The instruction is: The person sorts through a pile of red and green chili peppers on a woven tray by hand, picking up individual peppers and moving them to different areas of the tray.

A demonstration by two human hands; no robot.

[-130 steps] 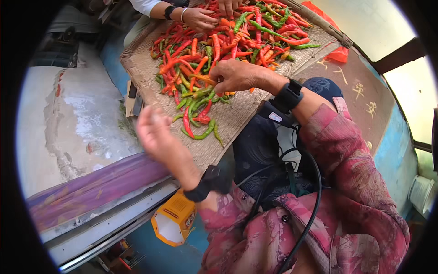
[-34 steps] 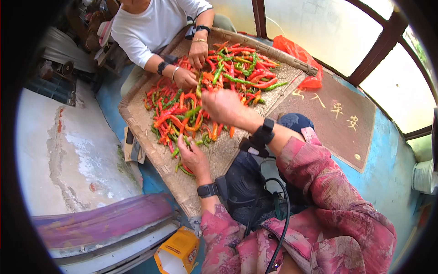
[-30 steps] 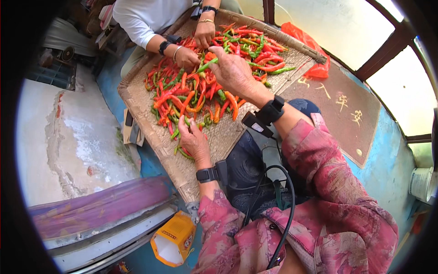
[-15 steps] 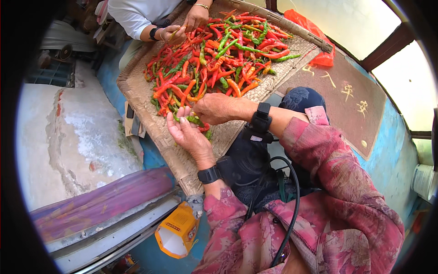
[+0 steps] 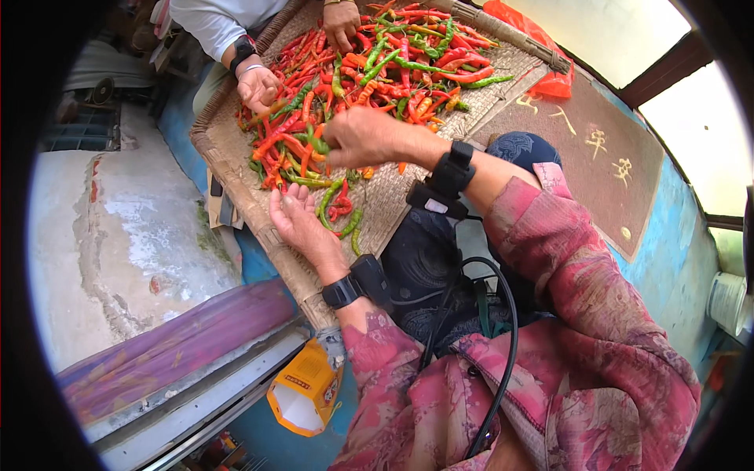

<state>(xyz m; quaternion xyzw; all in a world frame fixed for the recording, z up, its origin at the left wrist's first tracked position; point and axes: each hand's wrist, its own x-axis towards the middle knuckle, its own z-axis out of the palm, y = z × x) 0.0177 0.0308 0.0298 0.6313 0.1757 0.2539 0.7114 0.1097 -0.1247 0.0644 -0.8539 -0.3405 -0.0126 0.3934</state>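
A heap of red, orange and green chili peppers [image 5: 377, 71] lies on a flat woven tray [image 5: 514, 82]. My left hand [image 5: 306, 231] is at the near left of the heap, palm partly up and fingers apart, its fingertips beside a red pepper. My right hand [image 5: 375, 140] hangs over the near side of the heap, its fingers smeared by motion. A green pepper [image 5: 317, 141] shows at its fingertips; whether it is held cannot be told. Between my left hand and the tray's near edge lie a curved green pepper [image 5: 327, 206] and a red pepper [image 5: 341, 204].
Across the tray, another person's hands [image 5: 258, 88] reach into the peppers. A red plastic bag [image 5: 542, 55] lies behind the tray's far right edge. A brown mat [image 5: 605, 173] covers floor at right. An open yellow box [image 5: 305, 388] hangs by the tray's near corner.
My hands have come apart: the right moved up over the heap, the left slightly left. Curved peppers now show by the left hand. The other person's hands have parted and moved lower over the heap.
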